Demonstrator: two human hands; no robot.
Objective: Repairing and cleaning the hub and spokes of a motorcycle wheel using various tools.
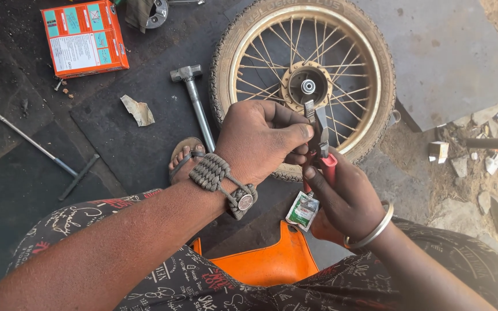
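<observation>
My right hand (pixel 344 198) grips the red handles of a pair of pliers (pixel 320 135), jaws pointing up and away. My left hand (pixel 260 141), with a braided wrist strap, pinches something small at the pliers' jaws; what it is stays hidden by my fingers. Both hands hover over a spoked motorcycle wheel (pixel 304 80) with a gold rim and black tyre, lying flat on the ground. Its hub (pixel 308 86) is just beyond the plier tips. A small green and white sachet (pixel 302 211) lies below my right hand.
A metal hammer (pixel 194 103) lies left of the wheel. An orange box (pixel 85 37) sits at top left, a T-shaped wrench (pixel 47 155) at left, a paper scrap (pixel 138 110) between. My sandalled foot (pixel 185 158) rests by the tyre. An orange plastic seat (pixel 266 262) is under me. Rubble lies right.
</observation>
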